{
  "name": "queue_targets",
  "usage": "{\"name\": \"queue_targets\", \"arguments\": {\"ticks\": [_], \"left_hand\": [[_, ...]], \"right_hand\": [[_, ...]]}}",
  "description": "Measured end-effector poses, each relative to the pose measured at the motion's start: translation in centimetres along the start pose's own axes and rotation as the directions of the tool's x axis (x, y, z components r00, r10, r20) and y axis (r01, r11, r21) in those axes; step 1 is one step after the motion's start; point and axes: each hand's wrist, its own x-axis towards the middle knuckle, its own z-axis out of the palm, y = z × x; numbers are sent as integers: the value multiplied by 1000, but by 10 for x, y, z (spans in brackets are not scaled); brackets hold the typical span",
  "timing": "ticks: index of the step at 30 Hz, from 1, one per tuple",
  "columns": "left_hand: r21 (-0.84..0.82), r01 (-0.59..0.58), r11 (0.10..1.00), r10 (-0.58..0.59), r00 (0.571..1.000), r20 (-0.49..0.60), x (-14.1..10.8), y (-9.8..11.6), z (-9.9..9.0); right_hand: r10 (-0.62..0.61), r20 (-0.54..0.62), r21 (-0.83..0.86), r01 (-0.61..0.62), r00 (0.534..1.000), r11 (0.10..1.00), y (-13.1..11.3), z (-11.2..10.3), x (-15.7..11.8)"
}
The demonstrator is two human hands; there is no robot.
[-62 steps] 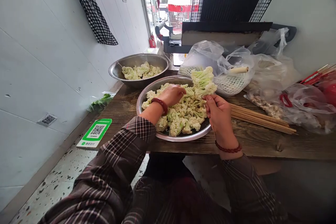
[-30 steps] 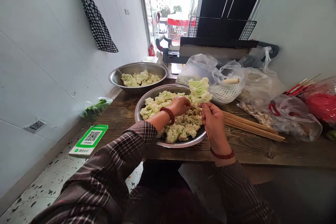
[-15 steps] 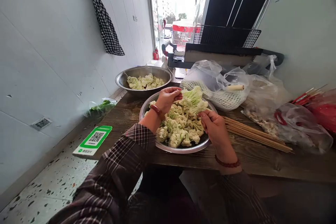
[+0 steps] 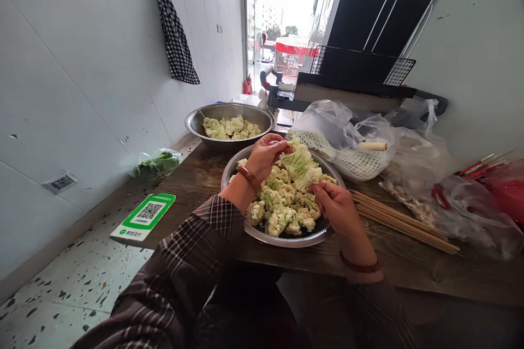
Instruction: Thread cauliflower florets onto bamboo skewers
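Observation:
Above the near metal bowl [image 4: 291, 242], a pale green cauliflower piece [image 4: 301, 163] is held between both hands. My left hand [image 4: 265, 157] pinches its upper left side, fingers closed. At its lower right, my right hand [image 4: 333, 204] grips the edge with thumb and fingers. Cauliflower florets [image 4: 280, 218] fill the bowl beneath. Behind it, a second metal bowl [image 4: 194, 124] holds more cauliflower pieces [image 4: 233, 128] with thin sticks among them. Wooden skewers [image 4: 405, 222] lie in a bundle to the right of my right hand.
Plastic bags [image 4: 413, 152] and a white netted basket [image 4: 352, 163] crowd the right of the wooden table [image 4: 192, 174]. A green QR card [image 4: 147, 215] lies at the left edge. Bagged greens [image 4: 158, 163] are beyond the table's left side.
The whole view has shifted slightly, moving the scene a little to the right and down. Both hands still hold the cauliflower piece, which is turned slightly.

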Motion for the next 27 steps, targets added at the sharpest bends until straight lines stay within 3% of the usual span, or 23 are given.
{"name": "queue_targets", "arguments": {"ticks": [8,21,27], "left_hand": [[-17,8,1000,-7,999,51,-6,5,3],[-53,-74,996,77,995,60,-3,2,3],[53,-121,991,117,991,68,-2,2,1]], "right_hand": [[-16,-6,-4,16,1000,1000,2,-1,2],[-15,-10,3,15,1000,1000,3,-1,3],[-20,-22,-1,20,1000,1000,4,-1,3]]}}
